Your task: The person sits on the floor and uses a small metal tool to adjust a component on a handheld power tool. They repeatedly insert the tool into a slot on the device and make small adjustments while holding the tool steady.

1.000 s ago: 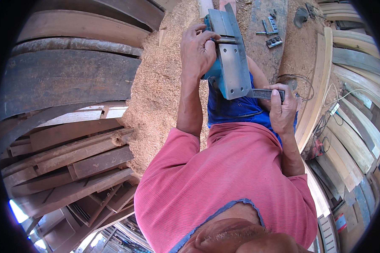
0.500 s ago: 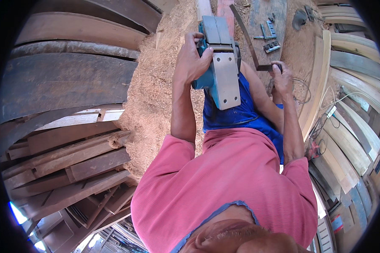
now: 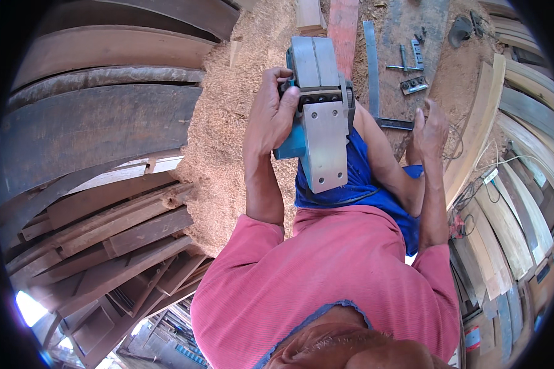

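Note:
My left hand [image 3: 271,117] is closed round the side of a teal electric hand planer [image 3: 325,144], held with its metal sole facing up above my lap. The cutter slot lies between the two sole plates, with several screw heads showing in it. A try square [image 3: 372,67] with a long grey blade and dark stock lies on the wooden board [image 3: 412,27] to the right of the planer. Beside the end of its stock is my right hand [image 3: 432,128], fingers raised and apart, holding nothing that I can see.
On the board beyond lie a T-handled wrench [image 3: 404,60], a metal piece with holes [image 3: 417,55] and a small metal block [image 3: 414,85]. Wood shavings [image 3: 218,147] cover the floor at left. Stacked planks [image 3: 98,129] line both sides. A cable [image 3: 474,184] runs at right.
My right hand has let go of the try square, which now lies on the board, and has moved slightly right. The planer has shifted a little nearer in my left hand.

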A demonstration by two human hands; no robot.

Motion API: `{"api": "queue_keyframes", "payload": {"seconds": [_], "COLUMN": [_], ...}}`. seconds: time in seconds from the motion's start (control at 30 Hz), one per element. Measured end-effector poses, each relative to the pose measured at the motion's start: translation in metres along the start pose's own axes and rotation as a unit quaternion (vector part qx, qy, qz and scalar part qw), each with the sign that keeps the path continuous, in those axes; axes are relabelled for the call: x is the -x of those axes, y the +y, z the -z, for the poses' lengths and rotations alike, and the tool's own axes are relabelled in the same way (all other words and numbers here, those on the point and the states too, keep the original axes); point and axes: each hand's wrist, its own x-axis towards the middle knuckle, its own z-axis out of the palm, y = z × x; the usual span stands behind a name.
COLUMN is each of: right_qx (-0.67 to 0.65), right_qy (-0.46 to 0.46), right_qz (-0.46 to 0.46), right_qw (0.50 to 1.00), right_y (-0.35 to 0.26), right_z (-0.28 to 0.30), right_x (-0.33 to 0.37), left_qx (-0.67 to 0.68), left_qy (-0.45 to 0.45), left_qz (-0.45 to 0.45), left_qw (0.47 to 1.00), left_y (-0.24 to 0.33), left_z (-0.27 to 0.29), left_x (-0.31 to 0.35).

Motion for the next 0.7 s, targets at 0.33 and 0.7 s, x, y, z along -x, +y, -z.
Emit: {"api": "queue_keyframes", "payload": {"seconds": [0.33, 0.7], "right_qx": [0.189, 0.213], "right_qy": [-0.117, -0.129], "right_qz": [0.179, 0.134], "right_qw": [0.958, 0.959], "right_y": [-0.021, -0.024], "right_z": [-0.039, -0.049], "right_x": [-0.108, -0.12], "left_qx": [0.024, -0.053], "left_qy": [0.009, 0.002], "left_qz": [0.017, -0.008], "left_qw": [1.0, 0.999], "left_y": [-0.004, 0.003], "left_z": [0.002, 0.001], "left_x": [0.003, -0.001]}}
